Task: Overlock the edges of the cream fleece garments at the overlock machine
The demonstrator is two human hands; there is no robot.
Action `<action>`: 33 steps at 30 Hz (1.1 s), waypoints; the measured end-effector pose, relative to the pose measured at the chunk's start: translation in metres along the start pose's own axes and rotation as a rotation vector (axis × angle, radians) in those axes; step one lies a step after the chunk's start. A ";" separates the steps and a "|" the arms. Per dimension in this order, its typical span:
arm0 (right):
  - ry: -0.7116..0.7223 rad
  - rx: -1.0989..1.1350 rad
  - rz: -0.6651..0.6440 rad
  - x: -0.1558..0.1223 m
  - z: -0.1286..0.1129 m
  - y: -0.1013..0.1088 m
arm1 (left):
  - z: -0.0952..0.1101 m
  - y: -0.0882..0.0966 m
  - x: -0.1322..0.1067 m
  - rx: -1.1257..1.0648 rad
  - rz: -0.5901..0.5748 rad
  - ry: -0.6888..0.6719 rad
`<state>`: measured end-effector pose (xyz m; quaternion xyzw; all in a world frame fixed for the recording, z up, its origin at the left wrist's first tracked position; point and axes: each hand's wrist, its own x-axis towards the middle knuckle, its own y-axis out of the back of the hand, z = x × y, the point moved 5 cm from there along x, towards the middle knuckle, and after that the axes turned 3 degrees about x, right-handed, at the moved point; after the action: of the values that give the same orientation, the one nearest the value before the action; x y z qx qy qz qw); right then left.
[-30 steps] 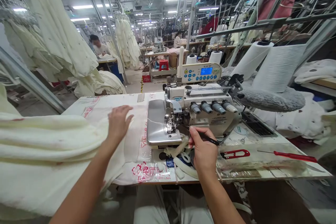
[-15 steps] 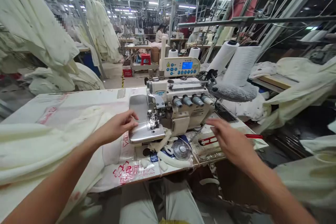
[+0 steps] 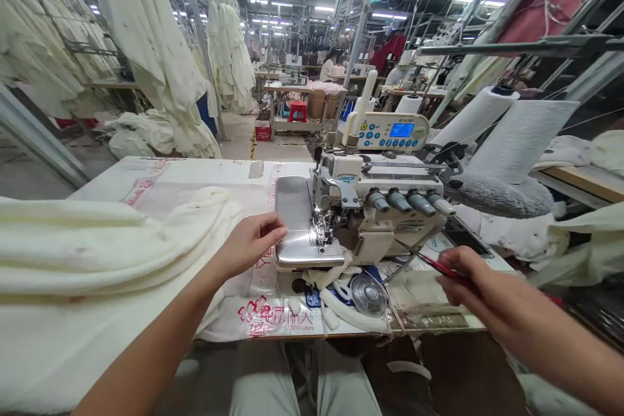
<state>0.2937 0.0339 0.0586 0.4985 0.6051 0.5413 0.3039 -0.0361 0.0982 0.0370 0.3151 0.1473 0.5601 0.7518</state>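
My left hand is at the left edge of the sewing machine's metal plate, thumb and fingertips closed together. Whatever they pinch, if anything, is too fine to make out. In my right hand is a slim red-handled tool with a thin, dark, pointed tip. That tip points left, toward the front of the overlock sewing machine. The machine's presser foot stands just right of my left fingertips. Cream fabric lies heaped on the table, left of my left hand.
Pale fabric scraps and a clear round dish lie in front of the machine. Large white thread cones stand behind at right. A control panel tops the machine. Cream garments hang at left. A person sits far back.
The view has swung, so the machine appears farther right. My right hand has taken up the red-handled tool from the table. My left fingers have drawn together beside the plate.
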 end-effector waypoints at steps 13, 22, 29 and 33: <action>0.320 -0.298 0.444 0.052 -0.135 -0.044 | 0.002 -0.005 -0.005 -0.145 0.022 0.011; 0.356 -0.246 0.465 0.057 -0.150 -0.040 | 0.008 -0.006 -0.008 -0.143 -0.103 -0.081; 0.042 -0.093 0.505 -0.015 -0.072 -0.009 | -0.057 0.064 0.001 0.324 0.607 -0.030; -0.363 -0.322 0.099 -0.033 0.013 -0.017 | -0.069 0.054 0.012 0.465 0.549 -0.142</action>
<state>0.3116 0.0094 0.0334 0.5618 0.4213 0.5465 0.4564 -0.1124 0.1398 0.0201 0.5437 0.1279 0.6693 0.4899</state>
